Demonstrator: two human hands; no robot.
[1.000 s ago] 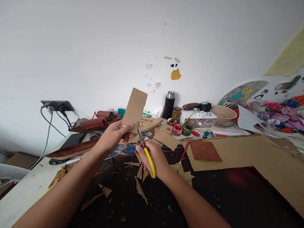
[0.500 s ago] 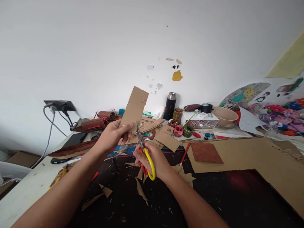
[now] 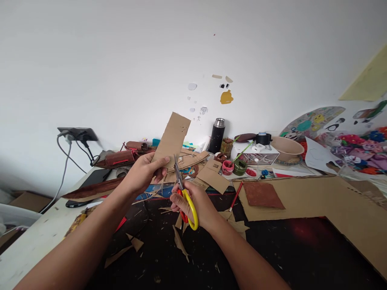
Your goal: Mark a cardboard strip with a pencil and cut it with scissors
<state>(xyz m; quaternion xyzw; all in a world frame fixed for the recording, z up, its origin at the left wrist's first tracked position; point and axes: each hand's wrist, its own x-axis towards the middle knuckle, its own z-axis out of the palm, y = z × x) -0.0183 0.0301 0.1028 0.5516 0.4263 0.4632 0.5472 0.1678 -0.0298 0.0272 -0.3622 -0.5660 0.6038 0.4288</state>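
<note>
My left hand [image 3: 148, 171] pinches the lower end of a rectangular piece of cardboard [image 3: 173, 137], which is tilted up in front of the wall. In my right hand [image 3: 196, 201] is a pair of scissors [image 3: 190, 209] with one yellow and one red handle loop, my fingers wrapped round them. Their metal blades point up at the cardboard's lower right edge, close to my left fingertips. Whether the blades touch the cardboard I cannot tell. Below my hands, cardboard scraps [image 3: 180, 243] lie on the dark work surface.
Behind the hands are a heap of cardboard offcuts [image 3: 193, 161], a black flask [image 3: 217, 137] and open paint jars [image 3: 227, 167]. To the right, a red pencil [image 3: 236, 196] lies by a large cardboard sheet [image 3: 305, 197] bearing a brown-painted square [image 3: 263, 195]. Brown painted cardboard pieces [image 3: 93, 189] lie left.
Almost nothing differs. The cardboard's upper end sits slightly lower and further right, and the whole view has shifted a little. Both hands keep their holds.
</note>
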